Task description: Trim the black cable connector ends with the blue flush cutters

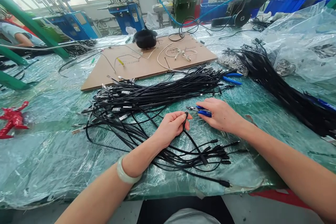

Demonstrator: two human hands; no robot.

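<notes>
Between the fingers of my left hand (173, 126) is the end of a black cable (193, 140), its connector pointing up. My right hand (222, 115) is closed round the blue handles of small cutting pliers (204, 110), whose metal jaws are just right of the cable end. Loose black cables (173, 159) lie below and left of my hands, some ends near the table's front edge. Behind my hands stretches a thick bundle of black cables (157, 89) with silvery plugs at its left end. A second blue-handled tool (232, 78) rests at the bundle's right end.
Brown cardboard (105, 71) carries a black round object (145, 38) and pale cables. Another black bundle (278, 87) and clear plastic bags (309, 49) are at the right. A red figure (13, 119) lies far left, by green bars (34, 24). A person's arm (23, 39) shows behind.
</notes>
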